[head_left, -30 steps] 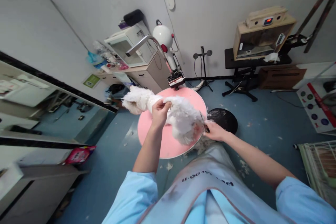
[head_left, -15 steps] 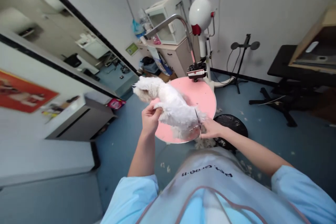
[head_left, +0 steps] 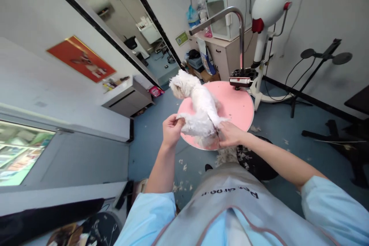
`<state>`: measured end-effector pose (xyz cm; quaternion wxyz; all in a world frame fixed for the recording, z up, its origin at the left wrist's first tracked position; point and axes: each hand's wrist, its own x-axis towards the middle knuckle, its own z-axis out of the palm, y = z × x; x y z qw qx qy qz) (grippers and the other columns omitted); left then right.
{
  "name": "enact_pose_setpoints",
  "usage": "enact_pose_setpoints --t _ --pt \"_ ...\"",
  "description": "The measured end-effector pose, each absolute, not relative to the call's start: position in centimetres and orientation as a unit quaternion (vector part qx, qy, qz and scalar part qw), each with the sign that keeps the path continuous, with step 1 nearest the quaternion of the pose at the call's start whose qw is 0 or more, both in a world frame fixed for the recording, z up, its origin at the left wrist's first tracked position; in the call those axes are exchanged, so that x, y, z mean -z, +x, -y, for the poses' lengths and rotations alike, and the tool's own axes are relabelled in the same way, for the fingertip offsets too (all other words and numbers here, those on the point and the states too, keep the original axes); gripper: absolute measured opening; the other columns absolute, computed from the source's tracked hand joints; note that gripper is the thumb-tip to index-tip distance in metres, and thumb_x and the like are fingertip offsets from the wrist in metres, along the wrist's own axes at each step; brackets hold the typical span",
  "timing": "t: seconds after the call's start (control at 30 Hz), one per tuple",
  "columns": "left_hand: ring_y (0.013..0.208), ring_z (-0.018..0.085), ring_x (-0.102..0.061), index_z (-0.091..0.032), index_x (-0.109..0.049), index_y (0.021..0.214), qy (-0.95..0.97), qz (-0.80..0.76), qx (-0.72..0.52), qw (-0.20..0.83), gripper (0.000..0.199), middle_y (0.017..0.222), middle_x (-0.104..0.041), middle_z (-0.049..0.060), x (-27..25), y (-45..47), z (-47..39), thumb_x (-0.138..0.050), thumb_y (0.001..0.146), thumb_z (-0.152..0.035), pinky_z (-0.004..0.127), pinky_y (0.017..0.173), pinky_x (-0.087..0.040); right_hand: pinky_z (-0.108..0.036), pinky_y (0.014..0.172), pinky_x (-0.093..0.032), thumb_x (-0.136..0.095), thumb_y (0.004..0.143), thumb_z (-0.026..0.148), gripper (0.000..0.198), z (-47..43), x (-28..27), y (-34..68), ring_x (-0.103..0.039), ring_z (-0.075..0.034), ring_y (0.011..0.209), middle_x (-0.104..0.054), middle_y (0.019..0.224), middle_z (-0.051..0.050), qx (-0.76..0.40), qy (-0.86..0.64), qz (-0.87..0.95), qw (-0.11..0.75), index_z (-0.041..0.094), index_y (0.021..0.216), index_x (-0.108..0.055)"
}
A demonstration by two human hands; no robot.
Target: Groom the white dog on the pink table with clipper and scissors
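Note:
A white fluffy dog [head_left: 203, 100] stands on a round pink grooming table [head_left: 236, 103], its head turned toward the far left. At the table's near left edge my left hand [head_left: 172, 128] is closed, pinching the fur at the end of one of the dog's legs, which sticks out sideways. My right hand [head_left: 230, 133] grips a pair of scissors [head_left: 213, 125] by the dog's rear end. The dark blades lie against the fur there and point up and left. My fingers partly hide the scissors' handles.
A metal grooming arm [head_left: 241, 42] rises from the table's back edge, with a black tool holder [head_left: 243, 77] at its foot. Behind stands a white dryer [head_left: 271, 4] on a stand. A black bin [head_left: 256, 157] and fur clippings [head_left: 226, 155] lie at the near right.
My view has swung to the left, so the room appears shifted right. My left hand holds the leg out farther from the dog's body. The scissors stay at the rear.

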<state>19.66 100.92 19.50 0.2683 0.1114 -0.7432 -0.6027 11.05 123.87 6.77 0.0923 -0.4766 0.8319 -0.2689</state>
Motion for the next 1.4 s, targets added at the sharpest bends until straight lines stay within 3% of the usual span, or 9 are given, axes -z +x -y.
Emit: enact_pose_setpoints --t 0.17,0.4,0.53,0.73,0.87,1.0,1.2,1.3,1.4 --pt "0.05 0.007 -0.049 -0.014 -0.068 0.065 0.133 0.741 0.591 0.29 0.025 0.058 -0.06 -0.001 -19.7 20.0 -101.5 -0.079 0.062 -0.036 0.017 0.049 -0.039 -0.031 0.077 -0.043 -0.048 0.084 0.01 0.028 -124.3 -8.7 9.9 -0.065 -0.025 0.092 -0.07 0.104 -0.011 0.246 -0.481 -0.833 0.118 0.017 0.108 -0.061" --pt "0.051 0.007 -0.047 -0.014 -0.068 0.067 0.131 0.754 0.573 0.293 0.021 0.059 -0.058 -0.001 -19.6 19.8 -102.0 -0.075 0.066 -0.034 0.018 0.049 -0.038 -0.036 0.079 -0.044 -0.07 0.074 0.033 0.045 -124.0 -11.3 10.8 -0.061 -0.033 0.1 -0.065 0.112 -0.019 0.224 -0.517 -0.824 0.062 0.011 0.111 -0.059" --pt "0.055 0.008 -0.049 -0.015 -0.069 0.069 0.119 0.762 0.559 0.306 0.02 0.062 -0.059 0.0 -19.5 19.7 -101.9 -0.073 0.068 -0.034 0.018 0.054 -0.039 -0.03 0.071 -0.04 -0.05 0.087 0.015 0.024 -123.0 -13.4 9.3 -0.064 -0.025 0.087 -0.07 0.105 -0.013 0.232 -0.489 -0.838 0.069 0.016 0.109 -0.06" --pt "0.057 0.009 -0.051 -0.015 -0.071 0.072 0.122 0.755 0.557 0.325 0.02 0.066 -0.062 0.001 -18.8 19.9 -101.4 -0.072 0.07 -0.036 0.019 0.056 -0.042 -0.031 0.081 -0.045 -0.056 0.079 0.011 0.034 -127.4 -6.0 8.7 -0.064 -0.026 0.099 -0.068 0.111 -0.013 0.288 -0.441 -0.842 0.114 0.016 0.112 -0.061" --pt "0.06 0.01 -0.055 -0.015 -0.071 0.074 0.117 0.764 0.547 0.322 0.024 0.07 -0.064 0.002 -18.7 21.4 -101.6 -0.074 0.072 -0.039 0.019 0.056 -0.044 -0.031 0.078 -0.048 -0.058 0.079 0.014 0.031 -128.9 -1.0 11.6 -0.065 -0.024 0.089 -0.069 0.099 -0.011 0.321 -0.435 -0.819 0.192 0.015 0.11 -0.061" --pt "0.067 0.012 -0.06 -0.015 -0.071 0.075 0.102 0.786 0.511 0.332 0.029 0.077 -0.068 0.005 -18.4 23.6 -102.0 -0.073 0.076 -0.044 0.02 0.06 -0.047 -0.039 0.086 -0.047 -0.076 0.068 0.032 0.052 -126.7 -2.5 11.9 -0.061 -0.032 0.101 -0.064 0.111 -0.017 0.288 -0.499 -0.802 0.158 0.011 0.113 -0.059" --pt "0.068 0.013 -0.06 -0.015 -0.072 0.079 0.164 0.772 0.483 0.378 0.032 0.076 -0.068 0.005 -16.6 25.9 -101.4 -0.071 0.079 -0.048 0.021 0.062 -0.049 -0.032 0.079 -0.044 -0.05 0.084 0.01 0.025 -125.5 -6.7 7.6 -0.064 -0.025 0.092 -0.068 0.101 -0.014 0.179 -0.543 -0.804 0.161 0.013 0.106 -0.061" --pt "0.069 0.014 -0.061 -0.015 -0.072 0.079 0.187 0.758 0.493 0.384 0.033 0.076 -0.068 0.005 -16.0 26.5 -101.0 -0.071 0.078 -0.048 0.021 0.063 -0.049 -0.032 0.08 -0.044 -0.06 0.081 0.02 0.026 -125.5 -7.7 6.7 -0.063 -0.027 0.093 -0.068 0.101 -0.014 0.142 -0.58 -0.784 0.167 0.013 0.107 -0.062" --pt "0.07 0.014 -0.061 -0.015 -0.071 0.077 0.192 0.754 0.494 0.389 0.034 0.077 -0.068 0.006 -15.9 26.9 -100.9 -0.071 0.077 -0.049 0.023 0.066 -0.05 -0.036 0.083 -0.043 -0.077 0.067 0.037 0.05 -123.6 -9.4 6.8 -0.06 -0.033 0.1 -0.064 0.108 -0.018 0.118 -0.629 -0.757 0.134 0.012 0.108 -0.062"
